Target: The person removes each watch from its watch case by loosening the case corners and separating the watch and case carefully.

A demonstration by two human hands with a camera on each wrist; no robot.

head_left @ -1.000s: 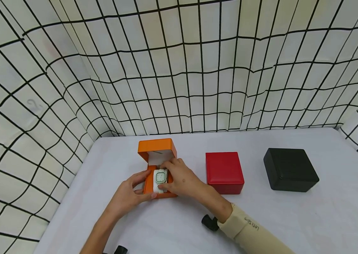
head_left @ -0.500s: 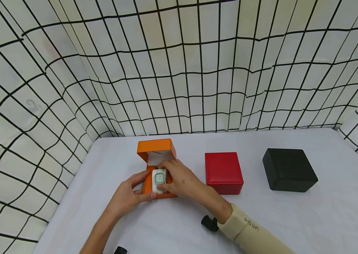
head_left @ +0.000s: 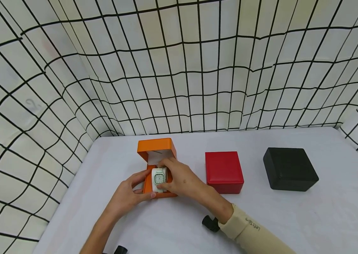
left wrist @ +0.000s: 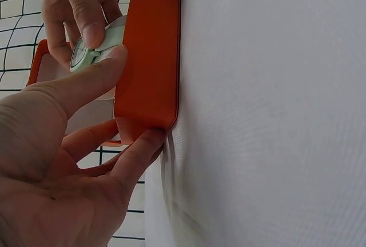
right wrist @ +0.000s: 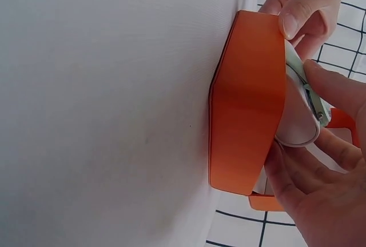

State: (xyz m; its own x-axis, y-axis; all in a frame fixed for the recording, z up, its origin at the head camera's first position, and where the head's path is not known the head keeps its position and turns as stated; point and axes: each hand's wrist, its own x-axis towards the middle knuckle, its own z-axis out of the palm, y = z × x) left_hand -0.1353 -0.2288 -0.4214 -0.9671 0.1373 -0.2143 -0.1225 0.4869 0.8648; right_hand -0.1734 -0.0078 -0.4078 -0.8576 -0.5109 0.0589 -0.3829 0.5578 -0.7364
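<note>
The bench (head_left: 340, 215) is covered with white cloth (left wrist: 274, 115), faintly creased in places, and is enclosed at the far side, left and right by pale walls (head_left: 210, 83) crossed by a wavy grid of black lines (head_left: 202, 83). Faint yellowish patches are seen on the far wall, and a grey mark (head_left: 33, 104) on the left one; the bench is lit softly.
</note>
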